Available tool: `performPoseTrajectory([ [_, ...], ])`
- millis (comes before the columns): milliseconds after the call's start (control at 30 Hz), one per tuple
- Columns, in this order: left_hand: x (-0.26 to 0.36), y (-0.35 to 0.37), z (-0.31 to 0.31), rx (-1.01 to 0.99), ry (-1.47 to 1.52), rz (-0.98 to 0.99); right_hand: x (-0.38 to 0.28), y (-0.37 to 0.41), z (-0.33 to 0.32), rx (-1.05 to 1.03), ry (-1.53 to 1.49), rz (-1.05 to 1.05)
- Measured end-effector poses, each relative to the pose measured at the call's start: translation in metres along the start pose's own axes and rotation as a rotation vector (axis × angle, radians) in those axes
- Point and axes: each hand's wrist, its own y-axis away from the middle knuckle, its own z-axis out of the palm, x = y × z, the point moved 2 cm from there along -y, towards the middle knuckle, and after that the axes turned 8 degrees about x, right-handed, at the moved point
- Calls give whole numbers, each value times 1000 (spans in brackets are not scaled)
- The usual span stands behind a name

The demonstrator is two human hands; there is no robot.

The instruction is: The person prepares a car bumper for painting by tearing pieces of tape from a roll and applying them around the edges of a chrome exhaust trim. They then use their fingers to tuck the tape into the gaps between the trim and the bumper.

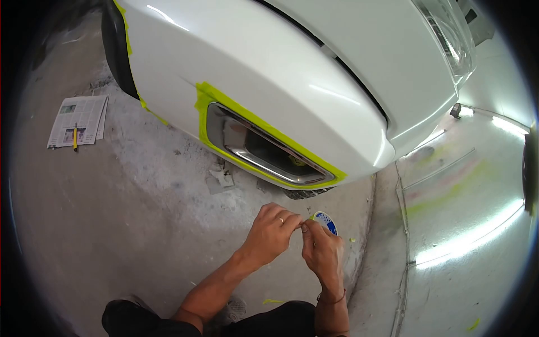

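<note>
My left hand (pixel 270 235) is closed in a pinch, its fingertips meeting those of my right hand. Also closed, my right hand (pixel 325 251) grips a roll of yellow-green masking tape (pixel 327 221) with a blue and white label inside the ring. The fingers hide part of the roll and the end of the tape. Beyond my hands is the white car bumper (pixel 185 50). Strips of the same yellow-green tape (pixel 269 133) frame its chrome-edged opening (pixel 224 129).
A folded newspaper (pixel 70 112) with a yellow-handled tool (pixel 75 137) on it lies on the concrete floor at left. Paper scraps (pixel 223 177) lie under the bumper. A tape scrap (pixel 273 301) is near my knees. A paint-marked wall (pixel 466 224) with bright reflections stands at right.
</note>
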Motion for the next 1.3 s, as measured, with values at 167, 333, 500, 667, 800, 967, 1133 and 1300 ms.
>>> performPoseTrajectory([
  [167, 9, -5, -13, 238, -59, 11, 82, 10, 18, 481, -632, 415],
  [333, -2, -63, -39, 251, -94, 10, 61, 8, 4, 580, -799, 670],
  [500, -25, -84, -26, -7, 52, -113, 60, 10, 0, 554, -616, 555],
  [667, -31, -89, -26, -27, -39, -126, 55, 9, -7, 556, -550, 555],
  [800, -31, -80, -11, -1, -161, 19, 53, 8, -4, 568, -535, 510],
  [967, -40, -81, -3, 107, -170, -176, 54, 9, -1, 558, -542, 511],
  [1133, -33, -86, -9, 50, -150, -174, 54, 10, -3, 554, -544, 538],
  [1300, -38, -84, 0, 53, -185, -138, 50, 7, -3, 583, -516, 514],
])
